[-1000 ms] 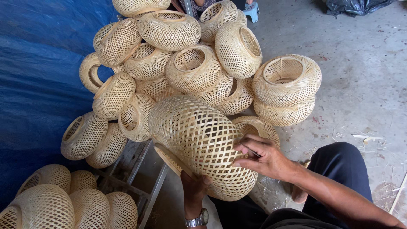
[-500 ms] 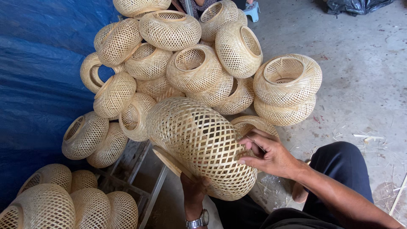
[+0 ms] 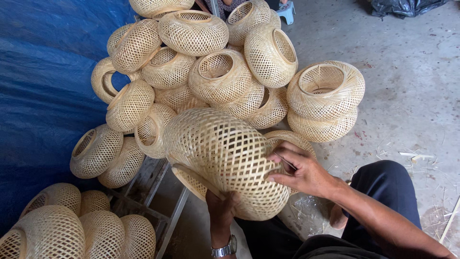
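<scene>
I hold a large woven bamboo lampshade point(image 3: 223, 156) in front of me, tilted on its side with its open rim toward the lower left. My left hand point(image 3: 221, 206) grips it from underneath; a metal wristwatch shows on that wrist. My right hand point(image 3: 301, 170) rests on the lampshade's right side, fingertips pressed into the open lattice weave. Beneath the right hand, part of another woven lampshade point(image 3: 292, 140) peeks out.
A heap of several similar woven lampshades point(image 3: 218, 76) lies beyond; two stacked lampshades point(image 3: 326, 96) stand at the right. More lampshades point(image 3: 62, 230) sit at the lower left. A blue tarp point(image 3: 43, 86) covers the left. A metal frame point(image 3: 170, 211) lies below, on a concrete floor point(image 3: 412, 86).
The held lampshade has turned slightly and shifted left. My right hand has slid lower along its right side.
</scene>
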